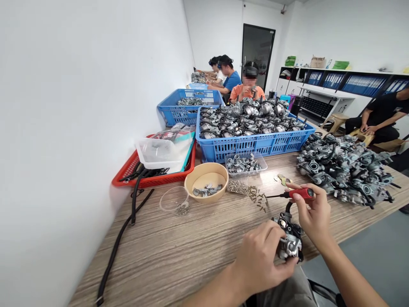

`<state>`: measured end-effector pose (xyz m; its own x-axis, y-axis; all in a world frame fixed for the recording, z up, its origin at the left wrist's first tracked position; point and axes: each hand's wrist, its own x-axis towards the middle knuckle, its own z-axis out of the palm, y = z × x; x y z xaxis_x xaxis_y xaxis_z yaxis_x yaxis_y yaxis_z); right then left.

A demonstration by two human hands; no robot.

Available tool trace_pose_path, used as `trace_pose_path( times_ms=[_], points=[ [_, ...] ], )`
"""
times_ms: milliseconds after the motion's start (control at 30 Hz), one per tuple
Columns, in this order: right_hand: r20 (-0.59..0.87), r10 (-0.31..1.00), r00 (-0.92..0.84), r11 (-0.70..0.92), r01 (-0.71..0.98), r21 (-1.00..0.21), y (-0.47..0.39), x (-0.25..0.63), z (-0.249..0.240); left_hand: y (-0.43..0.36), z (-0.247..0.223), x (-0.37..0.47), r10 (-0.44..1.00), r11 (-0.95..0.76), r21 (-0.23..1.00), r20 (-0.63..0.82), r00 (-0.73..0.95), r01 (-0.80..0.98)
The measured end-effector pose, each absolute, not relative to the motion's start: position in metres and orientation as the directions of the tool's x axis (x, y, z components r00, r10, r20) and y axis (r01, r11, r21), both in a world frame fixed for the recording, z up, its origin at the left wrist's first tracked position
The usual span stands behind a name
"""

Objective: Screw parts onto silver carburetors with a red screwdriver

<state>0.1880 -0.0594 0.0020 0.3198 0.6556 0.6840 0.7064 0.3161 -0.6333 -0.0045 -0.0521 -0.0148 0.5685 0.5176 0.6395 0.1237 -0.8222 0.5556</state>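
Note:
My left hand (pixel 263 255) grips a metal carburetor (pixel 291 243) at the table's near edge, fingers over its side and thumb below. In my right hand (pixel 315 213) is a screwdriver (pixel 300 194) with a red and black handle, held between thumb and fingers. Its dark shaft points left, and the tip is at a spread of small screws (pixel 255 195). Whether a screw sits on the tip is too small to tell. A few brass-coloured flat discs (pixel 283 179) lie just beyond the screwdriver.
A blue crate (pixel 243 147) full of carburetors stands behind, with a clear tray (pixel 246 170) of small metal parts before it. A beige bowl (pixel 207 194), a red basket (pixel 153 181) and black straps (pixel 116 243) are left. Carburetors (pixel 345 166) pile up right. Several people sit farther off.

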Motion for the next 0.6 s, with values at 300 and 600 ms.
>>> trace_pose_path(
  times_ms=[300, 600],
  points=[
    [0.669, 0.625, 0.403, 0.415, 0.555, -0.721, -0.065, 0.193, 0.006, -0.054, -0.013, -0.005, 0.525, -0.826, 0.545, 0.649, 0.550, 0.145],
    [0.747, 0.375, 0.549, 0.493, 0.564, -0.662, -0.108, 0.187, 0.061, -0.056, -0.013, -0.006, 0.550, -0.799, 0.585, 0.622, 0.558, 0.135]
  ],
)
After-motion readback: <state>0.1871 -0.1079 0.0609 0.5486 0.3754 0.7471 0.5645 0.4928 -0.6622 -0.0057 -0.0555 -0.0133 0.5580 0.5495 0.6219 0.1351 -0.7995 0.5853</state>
